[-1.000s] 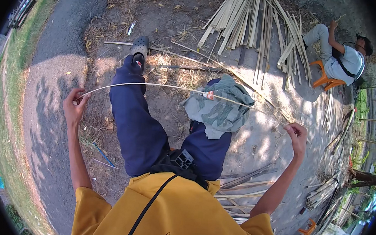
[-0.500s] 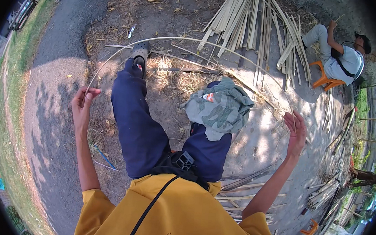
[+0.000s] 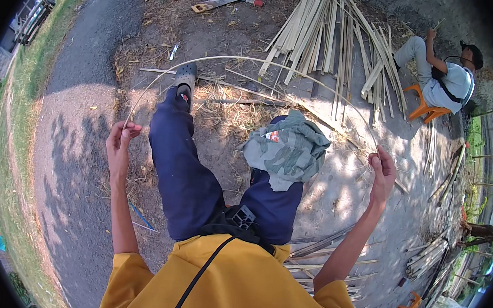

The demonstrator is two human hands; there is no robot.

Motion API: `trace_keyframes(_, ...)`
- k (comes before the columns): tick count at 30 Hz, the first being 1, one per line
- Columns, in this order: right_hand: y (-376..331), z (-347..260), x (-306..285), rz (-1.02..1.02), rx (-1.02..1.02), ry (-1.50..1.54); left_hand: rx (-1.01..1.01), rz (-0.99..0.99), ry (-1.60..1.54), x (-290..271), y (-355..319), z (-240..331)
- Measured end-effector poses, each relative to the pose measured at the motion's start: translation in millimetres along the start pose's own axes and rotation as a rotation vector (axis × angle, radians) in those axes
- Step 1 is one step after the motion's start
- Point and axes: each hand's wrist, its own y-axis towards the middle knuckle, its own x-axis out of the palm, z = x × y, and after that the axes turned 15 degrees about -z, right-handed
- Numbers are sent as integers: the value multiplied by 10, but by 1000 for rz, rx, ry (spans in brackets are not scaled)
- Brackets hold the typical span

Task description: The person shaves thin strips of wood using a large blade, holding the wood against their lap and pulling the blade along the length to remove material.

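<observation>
A long, thin bamboo strip (image 3: pixel 254 59) is bent into an arch in front of me, its middle passing over my outstretched shoe. My left hand (image 3: pixel 121 138) pinches one end between thumb and fingers, out to the left of my legs. On the right, my right hand (image 3: pixel 382 165) grips the other end with its fingers closed. A camouflage-patterned cloth (image 3: pixel 290 149) with a small orange-and-white patch lies over my right knee, below the arch, touched by neither hand.
Many split bamboo slats (image 3: pixel 319 35) lie fanned out ahead. A handsaw (image 3: pixel 223 3) rests at the far left. A person on an orange stool (image 3: pixel 421 104) works at the far right. More slats (image 3: pixel 336 265) lie beside my right hip; dry shavings (image 3: pixel 244 113) litter the ground.
My hands have come slightly closer together, the left moving right and a little lower. The bamboo strip stays held at both ends, still arched.
</observation>
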Motion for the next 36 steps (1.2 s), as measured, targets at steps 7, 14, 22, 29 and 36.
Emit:
trace_keyframes(7, -120, -151, -784, 65, 98, -261, -310, -64, 353, -770, -227, -66)
trace_keyframes(14, -170, -649, -1015, -225, 188, -358, -23, -158, 1184, -453, -187, 946)
trace_keyframes(22, 186, -807, -761, -398, 193, -375, 202, -671, 768, 946, 134, 1575)
trace_keyframes(29, 299, -828, -793, -323, 101, -368, 267, -698, 567, 1456, 188, 1495)
trace_keyframes(36, -136, 1602, -1213, 490, 332, -278, 204, -654, 449, 1717, 167, 1263)
